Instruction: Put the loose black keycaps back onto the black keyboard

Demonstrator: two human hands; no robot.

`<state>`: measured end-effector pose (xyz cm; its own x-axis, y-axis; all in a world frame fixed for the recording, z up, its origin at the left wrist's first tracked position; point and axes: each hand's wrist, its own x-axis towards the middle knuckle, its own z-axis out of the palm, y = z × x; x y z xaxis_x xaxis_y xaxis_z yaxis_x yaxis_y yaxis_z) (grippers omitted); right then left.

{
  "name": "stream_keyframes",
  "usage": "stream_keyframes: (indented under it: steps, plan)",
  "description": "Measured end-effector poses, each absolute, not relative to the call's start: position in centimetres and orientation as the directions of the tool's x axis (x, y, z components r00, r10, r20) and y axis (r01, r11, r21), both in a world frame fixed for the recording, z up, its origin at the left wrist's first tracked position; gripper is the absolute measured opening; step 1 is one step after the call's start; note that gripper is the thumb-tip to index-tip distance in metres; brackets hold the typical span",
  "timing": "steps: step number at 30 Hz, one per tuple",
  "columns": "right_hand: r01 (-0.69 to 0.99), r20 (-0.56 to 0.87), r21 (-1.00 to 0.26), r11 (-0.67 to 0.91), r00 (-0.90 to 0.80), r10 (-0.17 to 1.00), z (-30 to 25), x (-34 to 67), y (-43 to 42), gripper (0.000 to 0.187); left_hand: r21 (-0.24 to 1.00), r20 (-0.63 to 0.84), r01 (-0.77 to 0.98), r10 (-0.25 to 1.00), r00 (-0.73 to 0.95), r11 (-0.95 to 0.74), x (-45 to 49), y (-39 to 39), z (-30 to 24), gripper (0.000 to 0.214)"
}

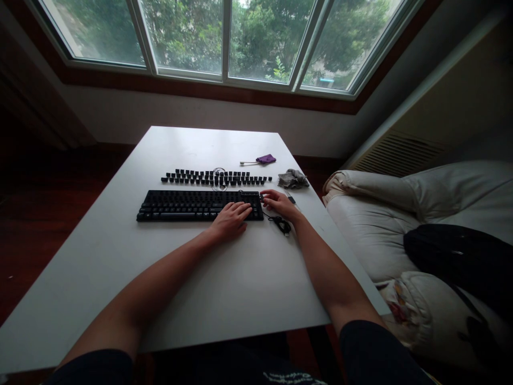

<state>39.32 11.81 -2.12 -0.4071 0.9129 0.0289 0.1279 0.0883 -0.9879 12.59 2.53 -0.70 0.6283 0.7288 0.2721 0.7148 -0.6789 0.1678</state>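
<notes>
A black keyboard (180, 206) lies on the white table with its keys facing up. My left hand (231, 218) rests palm down over its right part, fingers stretched out and lying on the number keys. At the keyboard's right end is my right hand (279, 203), thumb and index finger curled around a small dark thing (262, 198) too small to name. A bundled black cable (282, 224) with a plug lies just below my right hand. Behind the keyboard, loose black keycaps (208, 178) stand in two long rows.
On the white table (180, 299), a crumpled grey cloth (293, 179) lies at the right edge. Farther back are a purple cloth or pouch (265, 159) and cotton swabs (249, 163). A pale sofa (360, 224) with a black bag (460, 262) stands on the right. Windows (184, 37) are ahead.
</notes>
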Motion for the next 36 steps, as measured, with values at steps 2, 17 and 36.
stream_keyframes:
  steps: [2, 17, 36]
  plan:
    - [0.142, 0.025, -0.986, 0.09, -0.408, 0.912, -2.2, 39.3, 11.8, 0.049, 0.169, 0.272, 0.714, 0.729, 0.629, -0.679, 12.6, 2.6, -0.7, 0.059]
    - [0.247, 0.031, -0.957, 0.151, -0.432, 0.902, -2.6, 38.9, 12.0, 0.048, 0.168, 0.277, 0.713, 0.727, 0.629, -0.681, 12.6, 2.5, -0.9, 0.058]
    - [0.289, -0.076, -0.953, 0.087, -0.508, 0.858, -1.0, 39.4, 11.4, 0.051, 0.157, 0.284, 0.712, 0.721, 0.632, -0.685, 12.6, 2.5, -0.9, 0.057]
